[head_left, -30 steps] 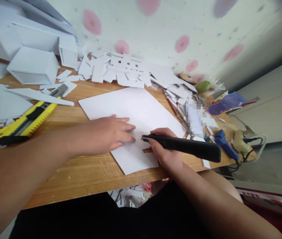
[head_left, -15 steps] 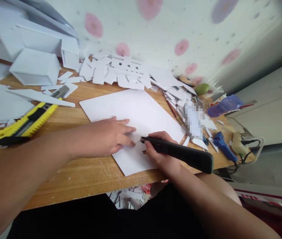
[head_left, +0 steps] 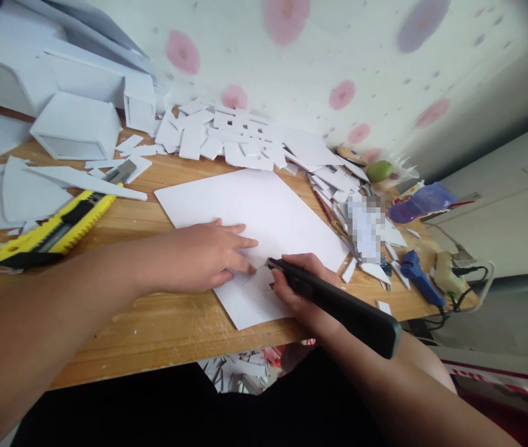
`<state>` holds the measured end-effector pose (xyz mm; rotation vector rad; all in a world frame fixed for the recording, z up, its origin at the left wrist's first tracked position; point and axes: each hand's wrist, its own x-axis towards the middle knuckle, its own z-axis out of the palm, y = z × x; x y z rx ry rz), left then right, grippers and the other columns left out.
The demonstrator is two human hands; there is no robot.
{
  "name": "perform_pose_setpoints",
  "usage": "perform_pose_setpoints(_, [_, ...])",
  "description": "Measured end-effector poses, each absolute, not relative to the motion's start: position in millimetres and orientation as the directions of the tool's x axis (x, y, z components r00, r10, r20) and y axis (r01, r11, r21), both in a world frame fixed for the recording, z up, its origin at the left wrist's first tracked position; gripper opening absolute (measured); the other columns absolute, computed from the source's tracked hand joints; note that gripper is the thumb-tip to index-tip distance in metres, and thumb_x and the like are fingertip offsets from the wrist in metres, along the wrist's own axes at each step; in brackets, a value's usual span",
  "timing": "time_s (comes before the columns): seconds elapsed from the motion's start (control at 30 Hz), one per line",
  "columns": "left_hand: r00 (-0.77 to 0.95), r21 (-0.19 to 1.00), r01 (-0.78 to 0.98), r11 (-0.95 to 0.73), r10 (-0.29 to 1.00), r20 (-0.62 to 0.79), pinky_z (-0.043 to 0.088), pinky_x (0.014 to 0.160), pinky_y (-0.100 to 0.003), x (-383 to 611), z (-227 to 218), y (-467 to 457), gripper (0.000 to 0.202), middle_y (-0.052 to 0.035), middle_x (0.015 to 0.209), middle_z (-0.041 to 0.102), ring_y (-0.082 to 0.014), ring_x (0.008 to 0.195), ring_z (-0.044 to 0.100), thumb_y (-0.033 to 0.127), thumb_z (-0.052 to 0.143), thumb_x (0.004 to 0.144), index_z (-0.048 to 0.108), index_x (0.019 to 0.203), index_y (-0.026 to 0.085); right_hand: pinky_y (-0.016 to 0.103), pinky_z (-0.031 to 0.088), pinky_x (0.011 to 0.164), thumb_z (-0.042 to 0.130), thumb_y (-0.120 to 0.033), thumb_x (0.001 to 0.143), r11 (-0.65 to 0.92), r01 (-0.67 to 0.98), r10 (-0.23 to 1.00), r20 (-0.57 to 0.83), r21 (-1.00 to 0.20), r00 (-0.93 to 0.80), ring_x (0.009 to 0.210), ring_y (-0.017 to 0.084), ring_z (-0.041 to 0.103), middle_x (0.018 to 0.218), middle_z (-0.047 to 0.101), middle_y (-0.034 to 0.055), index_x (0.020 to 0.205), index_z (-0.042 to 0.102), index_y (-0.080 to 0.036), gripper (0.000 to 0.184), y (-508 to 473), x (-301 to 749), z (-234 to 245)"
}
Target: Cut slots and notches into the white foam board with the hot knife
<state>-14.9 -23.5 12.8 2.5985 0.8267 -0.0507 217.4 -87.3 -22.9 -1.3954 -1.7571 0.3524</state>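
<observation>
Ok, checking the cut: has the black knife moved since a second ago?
Yes. The black knife keeps its tip on the white sheet; its rear end swung past the near edge of the table.

Lighting is soft, even and diffuse; the white sheet point(head_left: 264, 205) and wall point(head_left: 338, 49) read bright without glare. Shadows on the bench point(head_left: 161, 335) are faint. Wide-angle distortion bows its edge; corners darken, and the right periphery blurs.
</observation>
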Motion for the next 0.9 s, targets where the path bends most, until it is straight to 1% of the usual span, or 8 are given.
perform_pose_setpoints(0.1, [0.824, 0.388, 0.556, -0.735, 0.548, -0.144, 0.029, 0.118, -0.065, -15.4, 11.6, -23.1, 0.037, -0.0025, 0.156, 0.050, -0.0354, 0.151, 0.034, 0.015, 0.059, 0.093, 0.074, 0.119, 0.036, 0.029, 0.053, 0.052, 0.072, -0.038, 0.076, 0.339, 0.660, 0.899, 0.438, -0.670, -0.018, 0.052, 0.017, 0.064, 0.065, 0.071, -0.0006, 0.086, 0.065, -0.027, 0.016, -87.2, 217.3, -22.8])
perform_pose_setpoints(0.23, [0.832, 0.383, 0.543, -0.747, 0.538, -0.131, 0.030, 0.117, -0.065, -16.4, 8.9, -21.9, 0.035, -0.0013, 0.156, 0.051, -0.0337, 0.151, 0.034, 0.017, 0.060, 0.093, 0.073, 0.119, 0.036, 0.028, 0.053, 0.052, 0.072, -0.036, 0.077, 0.336, 0.643, 0.907, 0.421, -0.688, -0.023, 0.053, 0.016, 0.067, 0.067, 0.073, -0.0002, 0.089, 0.066, -0.026, 0.017, -88.7, 217.2, -21.4])
perform_pose_setpoints(0.4, [0.830, 0.358, 0.554, -0.752, 0.532, -0.167, 0.030, 0.117, -0.066, -15.5, 10.9, -21.8, 0.035, -0.0028, 0.157, 0.049, -0.0335, 0.152, 0.032, 0.017, 0.059, 0.093, 0.072, 0.122, 0.034, 0.028, 0.054, 0.053, 0.073, -0.036, 0.079, 0.329, 0.617, 0.915, 0.403, -0.715, -0.020, 0.054, 0.017, 0.068, 0.066, 0.073, -0.0006, 0.091, 0.065, -0.026, 0.018, -90.0, 217.1, -22.1])
perform_pose_setpoints(0.6, [0.834, 0.357, 0.545, -0.758, 0.532, -0.144, 0.031, 0.115, -0.068, -16.0, 8.7, -20.2, 0.035, -0.0026, 0.157, 0.050, -0.0352, 0.151, 0.033, 0.016, 0.060, 0.093, 0.072, 0.120, 0.034, 0.027, 0.051, 0.052, 0.071, -0.032, 0.077, 0.387, 0.636, 0.881, 0.472, -0.667, -0.042, 0.049, 0.015, 0.063, 0.063, 0.071, -0.0009, 0.086, 0.065, -0.025, 0.013, -87.5, 214.3, -20.1])
perform_pose_setpoints(0.73, [0.826, 0.363, 0.558, -0.746, 0.543, -0.151, 0.031, 0.116, -0.066, -16.3, 6.6, -17.2, 0.033, -0.0033, 0.155, 0.051, -0.0361, 0.150, 0.035, 0.018, 0.062, 0.093, 0.073, 0.121, 0.032, 0.023, 0.049, 0.050, 0.071, -0.026, 0.077, 0.407, 0.660, 0.886, 0.447, -0.632, -0.119, 0.049, 0.012, 0.061, 0.062, 0.069, -0.0019, 0.084, 0.065, -0.023, 0.009, -89.7, 213.7, -13.7])
perform_pose_setpoints(0.83, [0.808, 0.393, 0.581, -0.713, 0.563, -0.173, 0.030, 0.117, -0.064, -17.6, 6.1, -15.6, 0.035, -0.0030, 0.154, 0.052, -0.0368, 0.150, 0.036, 0.020, 0.068, 0.089, 0.073, 0.121, 0.033, 0.021, 0.048, 0.049, 0.068, -0.023, 0.077, 0.440, 0.659, 0.873, 0.464, -0.610, -0.154, 0.048, 0.011, 0.060, 0.060, 0.067, -0.0030, 0.082, 0.065, -0.023, 0.005, -96.4, 215.8, -9.7])
perform_pose_setpoints(0.9, [0.799, 0.436, 0.587, -0.682, 0.576, -0.173, 0.027, 0.119, -0.062, -19.5, 5.4, -14.7, 0.039, -0.0019, 0.154, 0.051, -0.0363, 0.150, 0.035, 0.019, 0.072, 0.085, 0.073, 0.121, 0.034, 0.021, 0.046, 0.048, 0.067, -0.024, 0.078, 0.442, 0.664, 0.870, 0.469, -0.603, -0.154, 0.047, 0.011, 0.060, 0.059, 0.067, -0.0030, 0.080, 0.065, -0.022, 0.003, -103.2, 220.4, -6.7])
